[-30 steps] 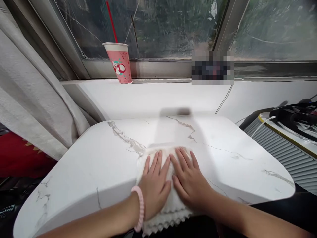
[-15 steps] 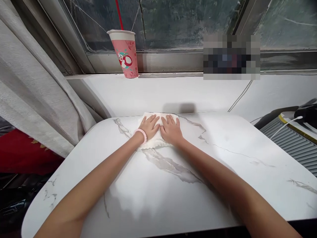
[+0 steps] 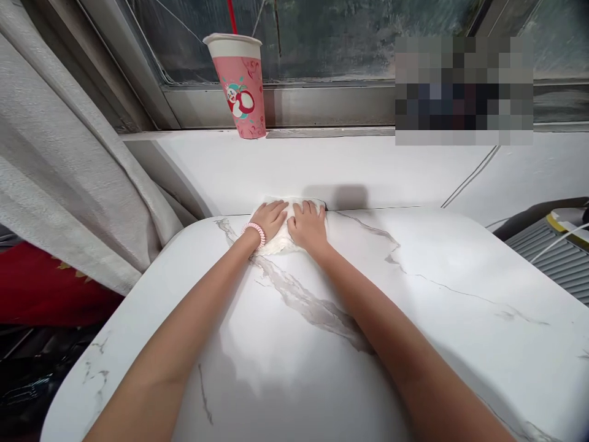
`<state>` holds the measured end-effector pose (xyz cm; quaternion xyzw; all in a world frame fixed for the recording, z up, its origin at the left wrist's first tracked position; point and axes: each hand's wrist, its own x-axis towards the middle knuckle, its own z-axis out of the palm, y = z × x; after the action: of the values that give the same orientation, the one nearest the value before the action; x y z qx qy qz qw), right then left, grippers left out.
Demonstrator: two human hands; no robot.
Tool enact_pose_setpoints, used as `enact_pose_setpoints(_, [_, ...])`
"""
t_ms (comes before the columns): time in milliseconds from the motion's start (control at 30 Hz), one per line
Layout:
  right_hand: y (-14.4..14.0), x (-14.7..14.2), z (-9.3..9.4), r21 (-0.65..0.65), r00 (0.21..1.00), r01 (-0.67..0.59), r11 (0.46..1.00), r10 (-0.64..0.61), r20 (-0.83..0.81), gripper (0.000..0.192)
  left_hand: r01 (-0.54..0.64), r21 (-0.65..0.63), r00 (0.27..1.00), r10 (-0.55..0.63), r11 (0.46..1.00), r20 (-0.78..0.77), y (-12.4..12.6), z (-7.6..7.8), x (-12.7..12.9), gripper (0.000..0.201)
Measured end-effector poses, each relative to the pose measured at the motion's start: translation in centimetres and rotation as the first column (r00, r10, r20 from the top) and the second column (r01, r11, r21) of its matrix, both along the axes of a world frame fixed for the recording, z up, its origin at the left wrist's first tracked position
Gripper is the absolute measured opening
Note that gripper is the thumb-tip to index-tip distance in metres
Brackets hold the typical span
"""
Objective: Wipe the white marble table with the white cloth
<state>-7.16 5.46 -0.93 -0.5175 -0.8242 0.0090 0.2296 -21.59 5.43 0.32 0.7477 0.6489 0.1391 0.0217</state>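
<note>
A white cloth [image 3: 280, 244] lies at the far edge of a white marble-patterned table [image 3: 285, 368], against the wall. My left hand [image 3: 270, 220], with a pink coiled band on its wrist, rests flat on the cloth's left part, fingers stretched out. Beside it, my right hand [image 3: 307, 226] presses on the cloth's right part with fingers spread. Both palms hide much of the cloth, and its far edge touches the wall.
On the window sill stands a pink paper cup [image 3: 242, 92] with a red straw. A grey curtain [image 3: 69, 141] hangs at the left, above a red fabric [image 3: 50, 288]. A grey ribbed object [image 3: 564, 258] with a white cable is at the right. Part of the sill is pixelated.
Both hands have pushed the cloth forward to the wall, and it now bunches slightly there. The camera view has shifted a little.
</note>
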Motion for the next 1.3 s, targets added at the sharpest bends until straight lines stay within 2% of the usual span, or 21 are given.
enact_pose_setpoints(133, [-0.9,0.1,-0.2,0.011,0.999,-0.051,0.999,0.051,0.013,0.047,-0.06,0.006,0.997,0.06,0.998,-0.052,-1.9,-0.1,0.3,0.053])
enact_pose_setpoints(300, [-3.8,0.0,-0.2,0.012,0.994,-0.107,0.994,0.107,-0.002,0.046,-0.097,0.03,0.991,0.099,0.995,-0.093,-5.9,-0.4,0.1,0.052])
enact_pose_setpoints(433, [-7.6,0.5,-0.1,0.005,0.99,-0.141,0.99,0.141,-0.003,0.048,-0.115,0.03,0.986,0.117,0.993,-0.115,-9.9,-0.3,0.5,0.053])
enact_pose_setpoints(600, [-13.3,2.4,0.2,0.025,0.981,-0.176,0.984,0.173,0.084,0.052,-0.098,0.032,0.984,0.101,0.995,-0.145,-15.9,-0.3,2.5,0.055])
enact_pose_setpoints(767, [-19.1,4.7,0.8,0.039,0.95,-0.264,0.964,0.253,0.184,0.057,-0.038,0.091,0.985,0.052,0.995,-0.162,-22.5,-0.8,4.3,0.055])
enact_pose_setpoints(900, [-22.7,4.8,1.1,-0.017,0.907,-0.337,0.941,0.33,0.261,0.062,0.019,0.136,0.987,0.003,0.991,-0.161,-26.5,-0.9,4.4,0.054])
enact_pose_setpoints(1033, [-24.5,2.9,1.0,-0.091,0.885,-0.362,0.928,0.373,0.277,0.066,0.048,0.148,0.987,-0.024,0.988,-0.16,-28.5,-0.6,3.2,0.054])
enact_pose_setpoints(1133, [-24.9,0.9,1.0,-0.118,0.881,-0.377,0.919,0.395,0.261,0.066,0.055,0.167,0.987,-0.028,0.984,-0.159,-29.2,-0.6,1.2,0.056])
enact_pose_setpoints(1300, [-23.6,-2.8,1.5,-0.129,0.867,-0.443,0.887,0.461,0.19,0.064,-0.01,0.172,0.99,0.034,0.985,-0.14,-28.4,-0.7,-3.2,0.054])
